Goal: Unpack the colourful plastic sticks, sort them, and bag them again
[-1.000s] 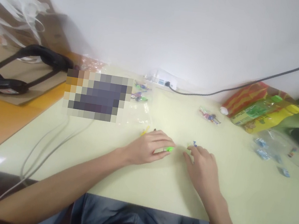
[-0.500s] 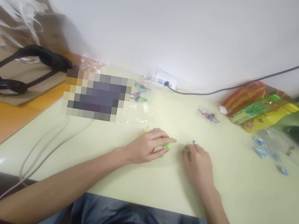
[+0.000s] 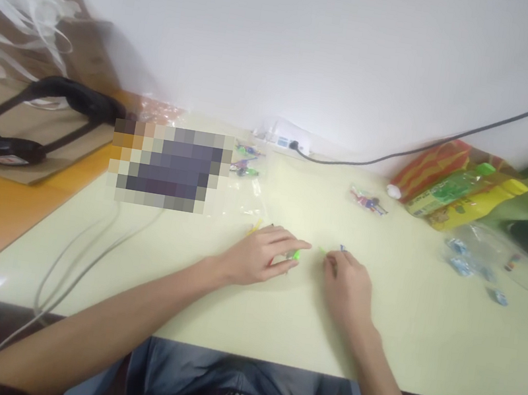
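Note:
Palm down on the table, my left hand [image 3: 265, 256] has its fingers apart. A small bright green piece [image 3: 297, 255] shows between its forefinger and thumb, with a bit of red beside it. Just behind its knuckles lies a small yellow piece [image 3: 255, 226], partly covered. My right hand [image 3: 349, 283] is closed in a pinch, a thin green piece [image 3: 322, 250] poking out from its fingertips toward the left hand. A small blue piece [image 3: 343, 248] shows just beyond the right fingers; whether they touch it I cannot tell.
Bagged small colourful figures [image 3: 244, 169] lie at the back, another bagged figure [image 3: 369, 202] right of centre. Blue-white packets [image 3: 461, 265], a green-capped bottle [image 3: 456, 188] and a yellow bag [image 3: 480, 208] are at right. A blurred dark object [image 3: 175, 170], cables [image 3: 83, 266] and a black headband-like frame [image 3: 30, 120] are left.
The green piece at my right fingertips now sticks out farther to the left. My left hand stays in about the same place.

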`<state>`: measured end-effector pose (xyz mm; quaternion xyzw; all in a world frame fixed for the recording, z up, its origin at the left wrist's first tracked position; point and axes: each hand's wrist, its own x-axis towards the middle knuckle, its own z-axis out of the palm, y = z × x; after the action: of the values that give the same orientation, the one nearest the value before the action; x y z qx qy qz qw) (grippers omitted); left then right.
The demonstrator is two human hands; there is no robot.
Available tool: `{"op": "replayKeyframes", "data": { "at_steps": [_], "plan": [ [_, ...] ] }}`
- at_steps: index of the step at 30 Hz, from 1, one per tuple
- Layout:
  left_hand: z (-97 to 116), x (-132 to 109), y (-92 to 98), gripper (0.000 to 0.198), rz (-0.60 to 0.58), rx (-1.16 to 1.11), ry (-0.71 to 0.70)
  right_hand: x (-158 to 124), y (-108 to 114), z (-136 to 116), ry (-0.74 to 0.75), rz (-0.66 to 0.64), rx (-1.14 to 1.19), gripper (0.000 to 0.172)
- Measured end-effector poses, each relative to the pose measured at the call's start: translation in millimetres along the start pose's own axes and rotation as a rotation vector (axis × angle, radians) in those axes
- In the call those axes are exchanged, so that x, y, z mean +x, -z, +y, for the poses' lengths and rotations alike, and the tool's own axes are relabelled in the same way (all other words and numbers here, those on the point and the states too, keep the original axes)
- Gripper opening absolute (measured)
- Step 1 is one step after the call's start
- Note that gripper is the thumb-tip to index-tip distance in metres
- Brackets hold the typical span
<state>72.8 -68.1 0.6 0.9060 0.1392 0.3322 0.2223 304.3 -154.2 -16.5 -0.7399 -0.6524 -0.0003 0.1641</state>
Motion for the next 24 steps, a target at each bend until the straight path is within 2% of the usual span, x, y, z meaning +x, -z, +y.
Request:
{"op": "replayKeyframes", "data": {
  "at_steps": [5, 9, 12, 15, 18, 21, 24],
  "plan": [
    [2, 0, 2.2, 0.026, 0.008, -0.009, 0.065, -2, 0, -2, 0.010, 0.019, 0.071, 0.024],
    [3, 0, 3.6, 0.019, 0.042, -0.022, 0.080, -5, 5, -6, -0.017, 0.043, 0.286, 0.020],
    [3, 1, 3.9, 0.017, 0.069, -0.050, 0.059, 0, 20, -13, -0.052, -0.001, 0.491, 0.024],
    [1, 0, 4.5, 0.017, 0.110, -0.069, 0.098, 18, 39, -22, -0.045, -0.097, 0.781, 0.026],
    [0, -2, 6.5, 0.019, 0.159, -0.091, 0.151, 46, 49, -29, -0.005, -0.278, 1.091, 0.031],
    [-2, -2, 8.9, 0.021, 0.235, -0.097, 0.182, 69, 42, -29, 0.035, -0.484, 1.316, 0.037],
    [-6, -2, 9.9, 0.023, 0.296, -0.090, 0.235, 75, 26, -26, 0.020, -0.547, 1.450, 0.041]
  ]
}}
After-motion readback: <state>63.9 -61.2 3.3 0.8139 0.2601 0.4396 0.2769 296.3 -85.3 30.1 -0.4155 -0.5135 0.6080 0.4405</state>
